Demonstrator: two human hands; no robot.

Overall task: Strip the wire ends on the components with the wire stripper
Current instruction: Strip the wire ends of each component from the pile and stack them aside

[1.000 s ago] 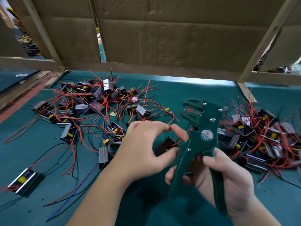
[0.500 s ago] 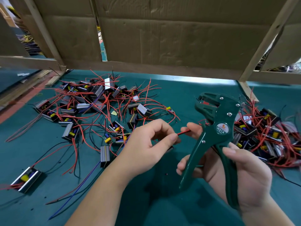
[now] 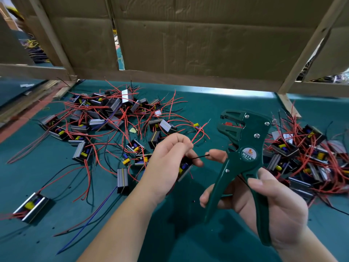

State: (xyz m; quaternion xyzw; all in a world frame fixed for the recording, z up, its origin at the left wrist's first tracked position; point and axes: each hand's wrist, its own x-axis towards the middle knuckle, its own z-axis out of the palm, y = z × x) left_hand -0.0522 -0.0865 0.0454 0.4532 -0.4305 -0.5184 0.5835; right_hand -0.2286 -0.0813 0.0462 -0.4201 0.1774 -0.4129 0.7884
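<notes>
My right hand [image 3: 270, 207] grips the two handles of the green wire stripper [image 3: 243, 154], jaws up and apart at the upper left. My left hand [image 3: 170, 159] holds a small component [image 3: 184, 170] with a yellow part, mostly hidden under the fingers. Its red wire [image 3: 200, 131] rises up and right, with a bare tip. A black wire [image 3: 200, 157] runs from my left fingers to my right forefinger tip, which touches its end. The wire sits below the jaws, not in them.
A heap of components with red and black wires [image 3: 105, 125] lies at the left on the green mat [image 3: 198, 103]. A second heap [image 3: 306, 154] lies at the right. Cardboard walls on a wooden frame [image 3: 188, 44] close off the back.
The red wire, earlier stretched between both hands, now sticks up free. A black wire now spans between my left fingers and right forefinger. The stripper stayed upright in my right hand.
</notes>
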